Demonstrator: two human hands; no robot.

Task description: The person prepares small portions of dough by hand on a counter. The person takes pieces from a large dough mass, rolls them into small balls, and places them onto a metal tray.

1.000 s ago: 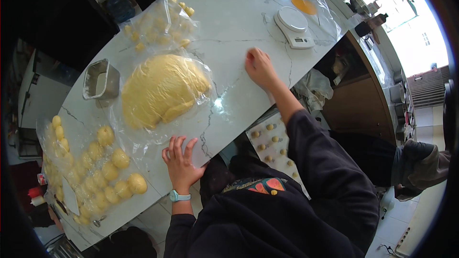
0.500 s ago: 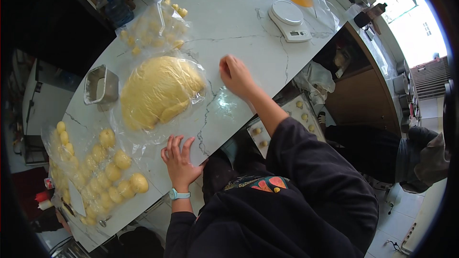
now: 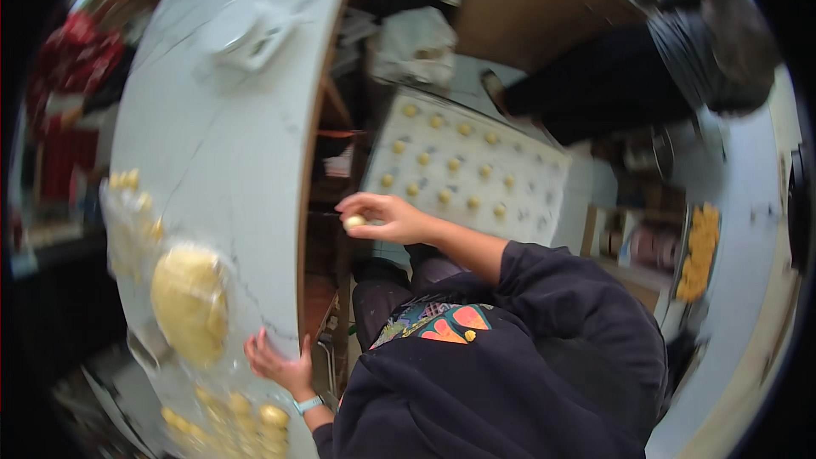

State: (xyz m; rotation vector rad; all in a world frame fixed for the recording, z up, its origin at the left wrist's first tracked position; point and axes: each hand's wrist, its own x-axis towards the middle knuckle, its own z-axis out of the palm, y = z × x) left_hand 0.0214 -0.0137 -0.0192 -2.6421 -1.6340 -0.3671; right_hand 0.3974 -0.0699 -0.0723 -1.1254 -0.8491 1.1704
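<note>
My right hand (image 3: 389, 219) holds a small pale dough ball (image 3: 356, 223) between thumb and fingers, just past the edge of the marble table (image 3: 212, 157). Below and beyond it lies a light tray (image 3: 535, 212) with rows of small dough balls. My left hand (image 3: 279, 359) rests at the table edge, fingers spread. Beside that hand sit a large plastic-covered yellow dough mass (image 3: 187, 297) and wrapped rounded dough pieces (image 3: 272, 416).
A white scale (image 3: 246, 38) is at the table's far part. Beyond the tray are a whitish bag (image 3: 412, 42) and another person's dark-clothed leg (image 3: 595, 89). At the right stands a tray of golden pieces (image 3: 703, 251). The picture is blurred.
My view has swung right, toward the tray. My right hand has moved from over the tabletop to beyond its edge, and a dough ball now shows in it.
</note>
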